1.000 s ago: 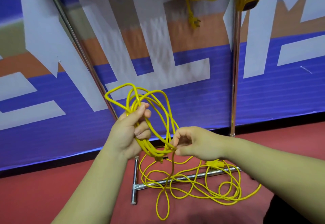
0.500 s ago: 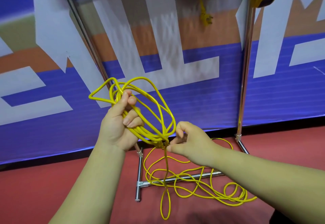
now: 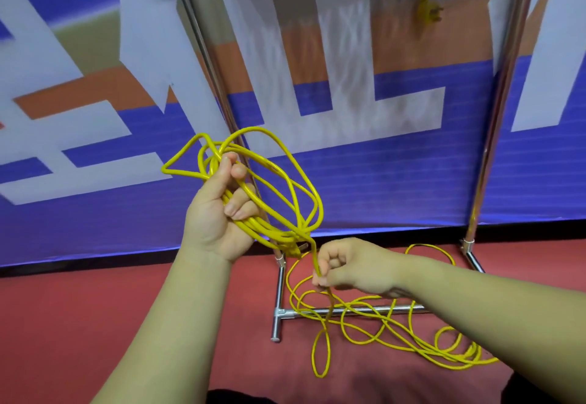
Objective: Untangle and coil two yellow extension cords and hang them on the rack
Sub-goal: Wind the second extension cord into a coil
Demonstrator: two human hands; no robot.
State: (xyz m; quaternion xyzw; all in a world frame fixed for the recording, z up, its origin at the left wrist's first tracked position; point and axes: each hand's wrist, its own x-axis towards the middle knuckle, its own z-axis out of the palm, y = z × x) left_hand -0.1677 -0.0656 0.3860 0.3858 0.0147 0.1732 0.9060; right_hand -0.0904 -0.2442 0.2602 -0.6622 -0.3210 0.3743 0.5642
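My left hand grips a bundle of loops of a yellow extension cord at chest height, in front of the rack. My right hand pinches the same cord just below the bundle, where a single strand drops to the floor. The rest of this cord lies in loose tangled loops on the red floor, over the rack's base bar. A second yellow cord hangs from the top of the chrome rack, mostly cut off by the upper edge; only its dangling plug end shows.
The rack's left upright slants behind my left hand, and its T-shaped foot lies on the red floor. A blue, white and orange banner stands right behind the rack.
My right hand slid down the strand, away from the bundle. My left hand kept its grip on the loops. The camera has tilted down and right, so the hung cord has nearly left the frame.
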